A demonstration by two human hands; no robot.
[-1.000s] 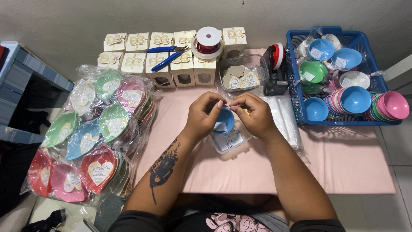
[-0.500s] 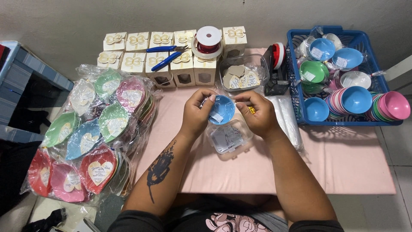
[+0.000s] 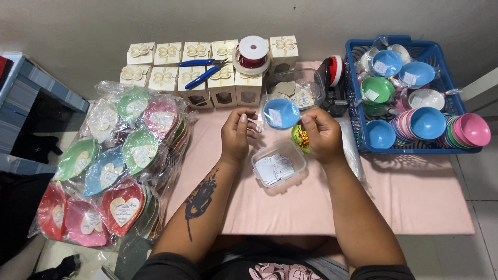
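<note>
Blue bowl pinched at its rim by right hand fingers; left hand fingers grasp its clear wrap. Small clear box lies below; bare table rightward.

Two bare forearms reach forward, hands close together but apart. The left hand is loosely curled, thumb up, fingertips pinched towards the right. The left forearm carries a dark tattoo. The right hand is curled, thumb raised, fingers closed into the palm.
</note>
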